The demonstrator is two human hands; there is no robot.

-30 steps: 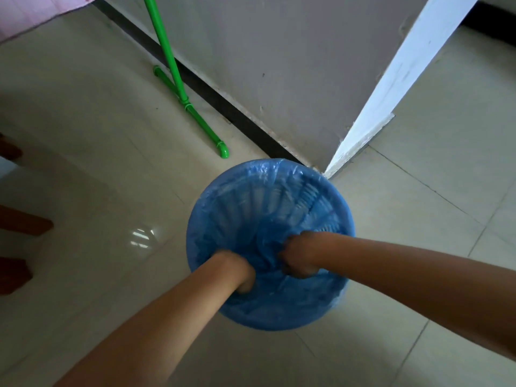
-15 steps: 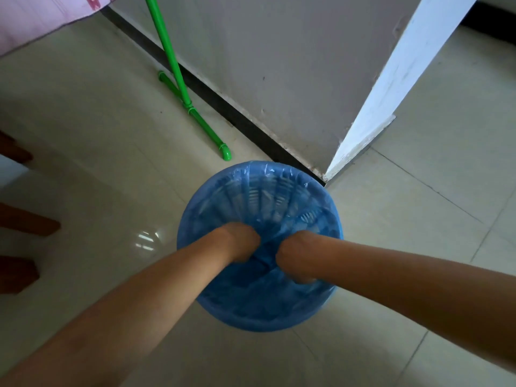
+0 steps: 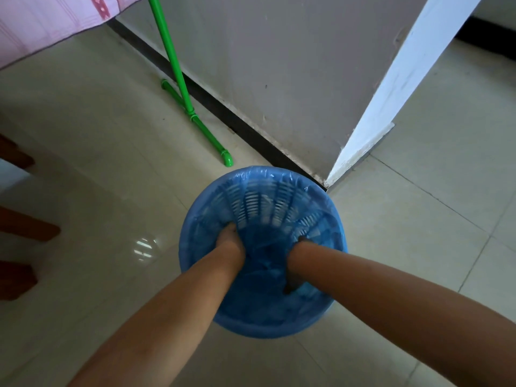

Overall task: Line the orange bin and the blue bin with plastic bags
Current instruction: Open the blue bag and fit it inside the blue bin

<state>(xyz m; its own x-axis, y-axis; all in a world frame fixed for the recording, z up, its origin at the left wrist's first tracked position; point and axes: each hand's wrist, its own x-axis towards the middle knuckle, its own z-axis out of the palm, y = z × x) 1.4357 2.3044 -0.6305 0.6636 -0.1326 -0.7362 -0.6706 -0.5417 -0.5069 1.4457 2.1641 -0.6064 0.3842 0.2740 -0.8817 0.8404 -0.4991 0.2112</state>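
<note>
The blue slatted bin (image 3: 186, 263) stands on the tiled floor at the corner of a wall. A thin blue plastic bag (image 3: 264, 201) lines its inside and folds over the far rim. Both my forearms reach down into it. My left hand (image 3: 229, 236) pushes into the bag against the left inner wall, its fingers hidden under the plastic. My right hand (image 3: 301, 242) is deep at the right side, dark and mostly hidden behind my wrist. No orange bin shows.
A green pole frame (image 3: 183, 88) leans at the grey wall (image 3: 279, 65) just beyond the bin. A white door frame (image 3: 363, 146) ends right behind the bin. Brown wooden furniture legs (image 3: 28, 230) stand at the left, and pink cloth (image 3: 42, 20) hangs top left.
My hands were together at the bin's middle, bunching the bag. They have spread apart towards the left and right inner walls and gone deeper.
</note>
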